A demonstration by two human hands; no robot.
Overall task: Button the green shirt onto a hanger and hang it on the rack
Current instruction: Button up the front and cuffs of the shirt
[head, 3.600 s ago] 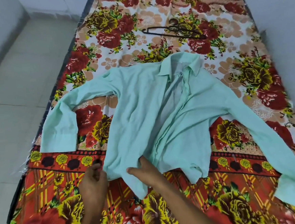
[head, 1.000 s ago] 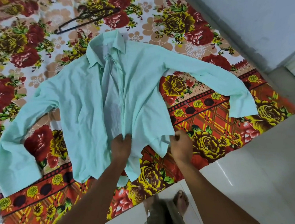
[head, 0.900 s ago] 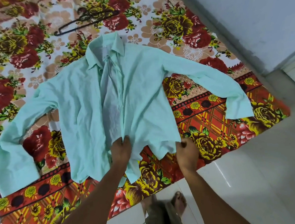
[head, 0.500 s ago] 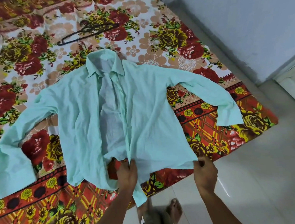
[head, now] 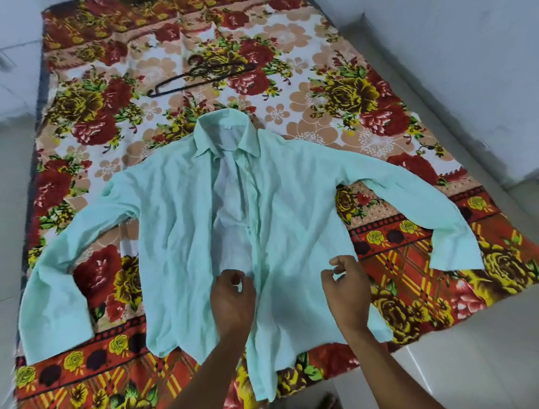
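Our left hand (head: 233,299) hovers over the lower front of a pale mint-green long-sleeved cotton shirt (head: 181,243), fingers curled inward, thumb and fingertips close together right at the edge of the open placket; we cannot tell whether they pinch the cloth or only touch it. Our right hand (head: 345,287) hangs just above the shirt's other front panel, fingers loosely curled and holding nothing, with a gap showing between thumb and forefinger. Both forearms reach in from the bottom of the view

The shirt lies face up and unbuttoned, its front parted so the white inner lining shows down the middle. The collar points away from us, the two sleeves spread wide to either side, the cuffs turned toward us. It rests on a red, yellow and cream floral-print bedsheet (head: 367,106) spread flat beside a pale tiled floor (head: 487,364)

Beyond the collar, well apart from the shirt, a thin dark wire clothes hanger (head: 200,76) lies flat on the sheet
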